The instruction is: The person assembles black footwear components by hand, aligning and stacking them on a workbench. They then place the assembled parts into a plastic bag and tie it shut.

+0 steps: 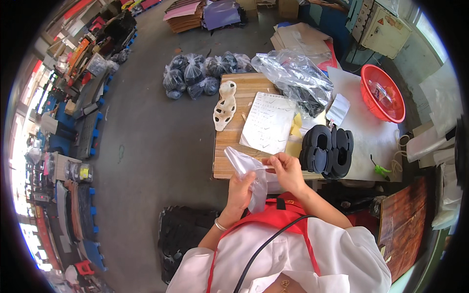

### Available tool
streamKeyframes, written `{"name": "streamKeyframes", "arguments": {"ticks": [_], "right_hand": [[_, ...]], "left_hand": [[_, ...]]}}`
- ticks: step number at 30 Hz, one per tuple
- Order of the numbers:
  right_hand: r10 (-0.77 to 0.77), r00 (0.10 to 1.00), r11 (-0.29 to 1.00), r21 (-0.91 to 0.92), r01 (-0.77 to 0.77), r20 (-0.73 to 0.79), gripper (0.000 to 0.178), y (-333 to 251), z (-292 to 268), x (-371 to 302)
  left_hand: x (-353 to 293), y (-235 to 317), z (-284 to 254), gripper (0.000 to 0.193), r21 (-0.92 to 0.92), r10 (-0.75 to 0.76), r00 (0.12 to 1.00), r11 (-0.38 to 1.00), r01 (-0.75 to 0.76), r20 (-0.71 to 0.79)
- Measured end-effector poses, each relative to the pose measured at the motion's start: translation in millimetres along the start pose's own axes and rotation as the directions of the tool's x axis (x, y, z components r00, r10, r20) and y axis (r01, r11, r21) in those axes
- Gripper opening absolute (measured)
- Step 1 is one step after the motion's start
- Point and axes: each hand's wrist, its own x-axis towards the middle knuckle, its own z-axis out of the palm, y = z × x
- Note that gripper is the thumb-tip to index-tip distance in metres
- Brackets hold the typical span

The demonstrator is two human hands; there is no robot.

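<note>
Both my hands hold a small clear plastic bag (244, 168) in front of my chest, at the near edge of the wooden table (229, 146). My left hand (240, 191) grips the bag's lower part. My right hand (287, 170) pinches its upper edge. A stack of black foam rings (326, 150) stands on the table just right of my right hand. A white sheet of paper with handwriting (268, 123) lies beyond my hands.
A cream moulded shoe piece (224, 105) lies at the table's left side. A large clear bag of black parts (298, 78) sits at the back. A red basket (382, 93) stands far right. Filled bags (195, 73) lie on the floor; a black crate (181, 234) sits at my left.
</note>
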Motion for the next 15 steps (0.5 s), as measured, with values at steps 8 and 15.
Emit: {"name": "streamKeyframes", "arguments": {"ticks": [8,15], "right_hand": [[-0.057,0.974,0.816,-0.551,0.173,0.221,0.019,19,9,-12],[0.392,0.918,0.753,0.550,-0.362,0.066,0.016,-4,-21,0]], "left_hand": [[2,4,8,0.041,-0.203,-0.024,1.000,0.979,0.025,0.011],[-12,-5,-37,0.020,0.411,0.032,0.998,0.911,-0.010,-0.047]]}}
